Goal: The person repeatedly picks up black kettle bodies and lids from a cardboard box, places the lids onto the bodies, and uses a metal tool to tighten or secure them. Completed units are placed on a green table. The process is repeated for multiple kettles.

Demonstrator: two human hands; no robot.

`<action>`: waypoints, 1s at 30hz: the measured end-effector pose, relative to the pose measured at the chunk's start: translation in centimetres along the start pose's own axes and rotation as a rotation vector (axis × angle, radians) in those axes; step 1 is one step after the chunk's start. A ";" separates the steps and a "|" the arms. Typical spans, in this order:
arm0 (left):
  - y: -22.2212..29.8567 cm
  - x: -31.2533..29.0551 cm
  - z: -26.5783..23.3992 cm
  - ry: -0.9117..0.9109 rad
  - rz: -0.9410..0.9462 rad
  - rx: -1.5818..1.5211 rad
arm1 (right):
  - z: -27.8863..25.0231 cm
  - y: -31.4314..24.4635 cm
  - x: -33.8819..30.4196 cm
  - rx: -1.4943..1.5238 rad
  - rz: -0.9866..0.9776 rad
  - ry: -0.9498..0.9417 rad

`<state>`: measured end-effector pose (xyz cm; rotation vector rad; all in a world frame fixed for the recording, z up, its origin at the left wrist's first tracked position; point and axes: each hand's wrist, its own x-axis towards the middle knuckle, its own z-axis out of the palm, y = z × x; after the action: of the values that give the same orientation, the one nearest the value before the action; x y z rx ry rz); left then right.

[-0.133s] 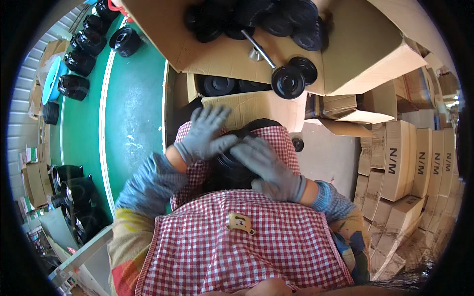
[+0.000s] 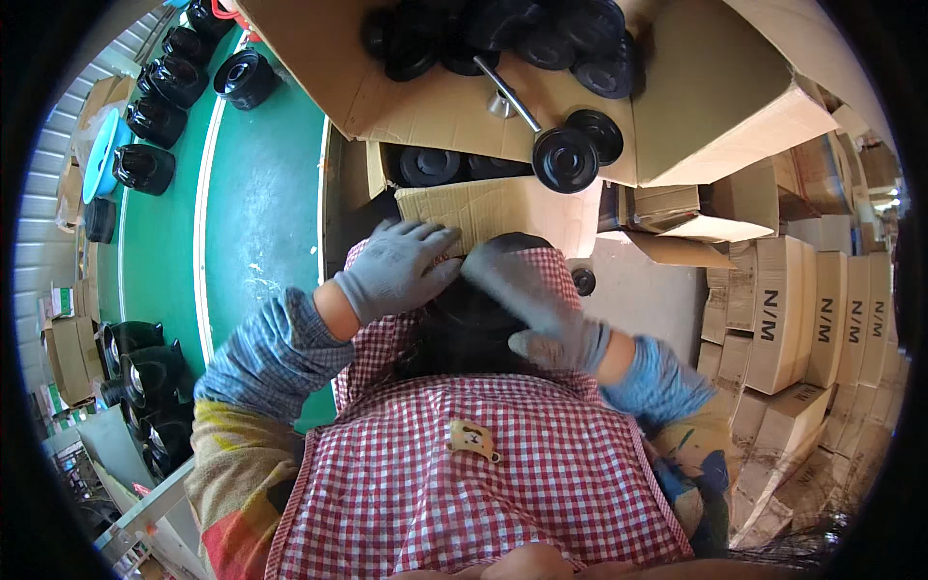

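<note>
A glossy black round housing [image 2: 462, 333] sits in my lap on the red checked apron, partly covered by my hands. Over its upper left edge is my left hand [image 2: 396, 273] in a grey glove, its fingers stretched out and slightly bent, the thumb toward the black piece. My right hand [image 2: 541, 307], also gloved in grey, lies slanted across the right side of the piece with fingers extended and smeared by motion. No object shows in either hand. Whether the palms press on the piece cannot be seen.
Ahead stands an open cardboard box [image 2: 416, 116] with black round parts, a metal rod [image 2: 507, 95] and two black discs [image 2: 566, 159]. To the left, a green table [image 2: 256, 222] bears black housings [image 2: 145, 169] along its far side. Stacked cartons [image 2: 778, 314] fill the right.
My left hand's spread fingers have come closer together and turned rightward, lower over the black piece. My right hand has shifted slightly right; its fingers remain extended.
</note>
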<state>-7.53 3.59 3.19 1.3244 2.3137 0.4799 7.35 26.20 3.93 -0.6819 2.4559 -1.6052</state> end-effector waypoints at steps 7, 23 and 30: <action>-0.2 9.6 1.9 -0.325 -0.171 -0.304 | 2.3 0.3 5.8 -0.562 -0.216 -0.164; -1.4 7.6 4.1 -0.217 0.198 -0.723 | -2.7 2.8 5.7 -0.483 -0.340 -0.336; -2.4 11.0 9.7 -0.164 0.591 -0.612 | 2.4 1.7 6.1 -0.468 -0.340 -0.138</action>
<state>-9.13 12.79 -8.34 1.6098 1.4284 1.1067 2.28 22.06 2.22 -1.2867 2.7380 -1.0095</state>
